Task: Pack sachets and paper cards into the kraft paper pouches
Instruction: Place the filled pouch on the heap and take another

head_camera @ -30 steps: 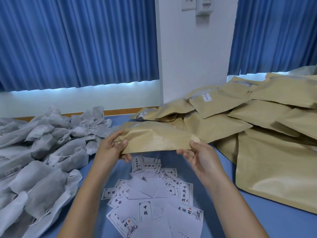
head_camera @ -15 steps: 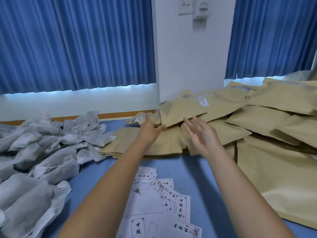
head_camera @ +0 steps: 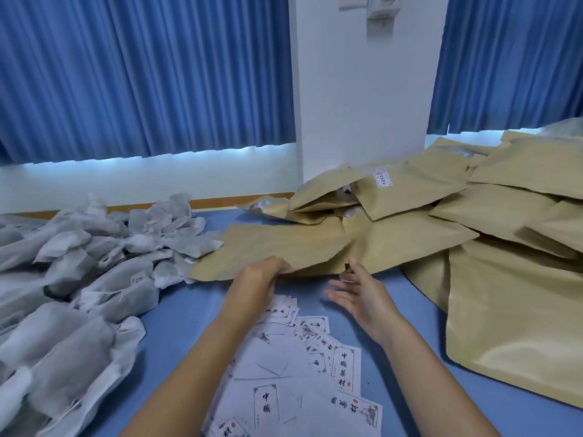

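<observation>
Blue tabletop (head_camera: 410,389) shows a fresh round starting: the filled pouch having just gone onto the far pile (head_camera: 416,190), the left hand (head_camera: 260,280) grips a flat empty pouch (head_camera: 284,247) by its near edge, right hand (head_camera: 362,294) spread open beside that grip, cards (head_camera: 303,361) just nearer, sachets (head_camera: 79,263) leftward.

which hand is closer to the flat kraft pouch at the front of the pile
Left. The left hand grips the flat kraft pouch at its near edge; the right hand is open just beside that edge, contact unclear.
</observation>
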The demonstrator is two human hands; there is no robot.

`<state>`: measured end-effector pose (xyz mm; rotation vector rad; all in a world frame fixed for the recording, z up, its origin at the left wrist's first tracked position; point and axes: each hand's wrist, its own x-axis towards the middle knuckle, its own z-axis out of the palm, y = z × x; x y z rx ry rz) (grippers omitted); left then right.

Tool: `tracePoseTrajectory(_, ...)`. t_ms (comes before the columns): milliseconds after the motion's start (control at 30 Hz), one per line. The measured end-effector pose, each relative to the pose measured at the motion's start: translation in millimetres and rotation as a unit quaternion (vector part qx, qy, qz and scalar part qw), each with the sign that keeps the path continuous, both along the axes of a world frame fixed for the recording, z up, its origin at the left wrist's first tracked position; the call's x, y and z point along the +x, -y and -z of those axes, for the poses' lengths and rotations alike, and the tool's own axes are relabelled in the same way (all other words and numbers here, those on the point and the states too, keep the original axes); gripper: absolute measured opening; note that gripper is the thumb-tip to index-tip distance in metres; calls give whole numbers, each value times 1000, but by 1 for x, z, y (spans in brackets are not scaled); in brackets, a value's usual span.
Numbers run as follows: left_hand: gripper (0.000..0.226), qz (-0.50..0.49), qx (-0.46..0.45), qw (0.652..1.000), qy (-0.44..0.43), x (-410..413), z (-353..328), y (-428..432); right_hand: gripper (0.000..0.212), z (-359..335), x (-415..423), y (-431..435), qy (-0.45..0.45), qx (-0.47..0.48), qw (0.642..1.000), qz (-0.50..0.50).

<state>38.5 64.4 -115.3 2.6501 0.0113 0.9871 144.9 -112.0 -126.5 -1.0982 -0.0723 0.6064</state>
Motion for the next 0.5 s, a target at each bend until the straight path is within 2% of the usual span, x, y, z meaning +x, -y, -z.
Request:
tracePoseTrajectory(67,41,56,17,998,23,-27,-1,-2,41,-7,-10,1,-19,62,996,-68)
tracePoseTrajectory(167,43,28,19,999,6,-55,3,-10,37,-15,-30,1,-14,84,987,-133)
tracePoseTrajectory(267,41,-32,-27,995,-88,-69,10,-7,32,-15,-55,-8,-8,66,988,-139)
tracePoseTrajectory(333,45,-26,-82,993,-85,-72,12,4,26,-10,-70,-15,36,36,992,-116)
tracePoseTrajectory(400,34,-4,-123,991,-48,-69,7,22,28,-4,-80,-22,62,25,991,-113)
tracePoseTrajectory(467,7,25,-116,992,-52,-65,8,33,28,-1,-86,-26,62,30,990,-120)
tracePoseTrajectory(500,8,28,-103,993,-56,-63,8,36,27,1,-88,-28,61,34,990,-124)
